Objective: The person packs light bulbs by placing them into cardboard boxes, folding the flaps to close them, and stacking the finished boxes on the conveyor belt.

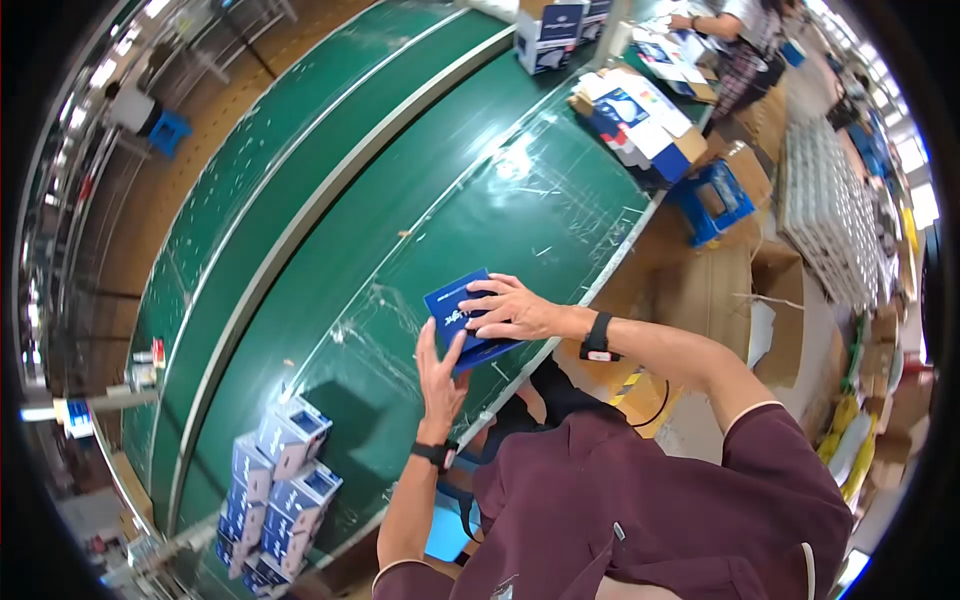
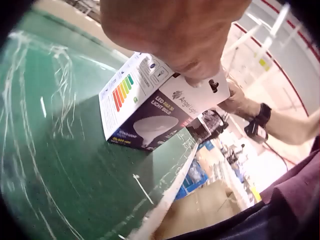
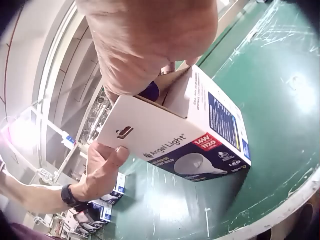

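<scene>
A blue-and-white light bulb box point(image 1: 447, 305) point(image 2: 162, 117) point(image 3: 192, 155) stands on the green table, tilted in the head view. My left hand point(image 1: 440, 385) point(image 3: 102, 172) grips its near left edge, thumb and fingers at the panel with the hang slot. Over the top lies my right hand point(image 1: 525, 312) point(image 2: 237, 102), its bent fingers holding the upper edge. The right wrist view shows the top partly unfolded, with something dark blue at the opening under the right palm. What the right fingertips touch inside is hidden.
Several similar boxes point(image 1: 290, 500) stand grouped at the lower left of the table. More boxes point(image 1: 548, 40) and a pile of cartons point(image 1: 635, 115) lie farther up. A long metal rail point(image 1: 300, 225) runs along the table. Another person point(image 1: 740, 45) works at the upper right.
</scene>
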A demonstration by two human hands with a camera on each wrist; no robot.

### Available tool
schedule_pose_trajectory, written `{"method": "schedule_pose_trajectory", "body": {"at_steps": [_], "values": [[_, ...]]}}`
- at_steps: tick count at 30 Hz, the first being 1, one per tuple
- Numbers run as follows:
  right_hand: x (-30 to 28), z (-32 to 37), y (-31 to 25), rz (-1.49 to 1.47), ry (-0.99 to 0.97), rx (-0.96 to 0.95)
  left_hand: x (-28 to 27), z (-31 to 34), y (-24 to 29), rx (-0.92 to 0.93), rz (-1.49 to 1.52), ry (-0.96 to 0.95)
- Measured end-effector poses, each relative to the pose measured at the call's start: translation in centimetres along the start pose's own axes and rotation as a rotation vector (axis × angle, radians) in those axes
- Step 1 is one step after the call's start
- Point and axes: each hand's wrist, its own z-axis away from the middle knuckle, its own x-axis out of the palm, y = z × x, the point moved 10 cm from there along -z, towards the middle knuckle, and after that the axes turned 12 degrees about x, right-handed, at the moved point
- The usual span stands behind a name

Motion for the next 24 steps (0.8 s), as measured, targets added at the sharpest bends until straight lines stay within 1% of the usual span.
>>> {"method": "schedule_pose_trajectory", "body": {"at_steps": [1,2,3,5,6,9,10,11,13,14,15,17,18,21,23,24], "values": [[0.7,0.0,0.7,-0.074,-0.073,0.057,0.8,0.0,-0.1,0.021,0.088,-0.010],[0.7,0.3,1.0,-0.161,-0.152,0.073,0.8,0.0,-0.5,0.024,0.105,-0.010],[-0.5,1.6,0.2,-0.132,-0.182,0.034,0.2,0.1,0.1,0.001,0.086,-0.042],[-2.3,3.7,0.4,-0.064,-0.255,-0.028,0.2,0.0,0.1,-0.054,0.074,-0.098],[-2.6,5.1,-0.8,0.151,-0.186,-0.126,-0.3,-0.4,0.9,-0.057,0.105,-0.075],[-1.2,5.0,-1.2,0.193,-0.051,-0.128,0.3,-0.1,-0.2,-0.211,0.364,0.098],[-0.9,5.0,-1.1,0.132,0.016,-0.091,0.8,0.3,-1.1,-0.213,0.401,0.103],[-0.8,4.7,-0.6,0.009,0.070,-0.035,0.9,0.3,-2.0,-0.317,0.499,0.153],[0.1,3.7,2.3,-0.288,0.137,0.232,2.2,1.0,-2.3,-0.540,0.695,0.253],[-0.8,3.4,2.5,-0.262,0.274,0.301,2.2,0.4,-1.3,-0.579,0.874,0.447],[-1.2,3.2,3.2,-0.380,0.399,0.408,3.2,0.2,-0.9,-0.614,1.041,0.530],[-2.0,2.6,4.0,-0.509,0.521,0.473,5.0,0.6,-1.7,-0.727,0.980,0.435],[-1.6,2.2,4.0,-0.409,0.456,0.494,6.3,2.0,-3.1,-0.788,0.944,0.425],[-1.6,1.8,4.5,-0.199,0.432,0.420,6.2,0.9,-3.0,-0.916,0.701,0.316],[-1.6,2.1,6.7,-0.311,0.498,0.484,6.4,0.9,-3.4,-0.874,0.653,0.342],[-1.0,2.3,8.4,-0.606,0.546,0.576,7.2,1.8,-4.1,-0.926,0.607,0.318]]}}
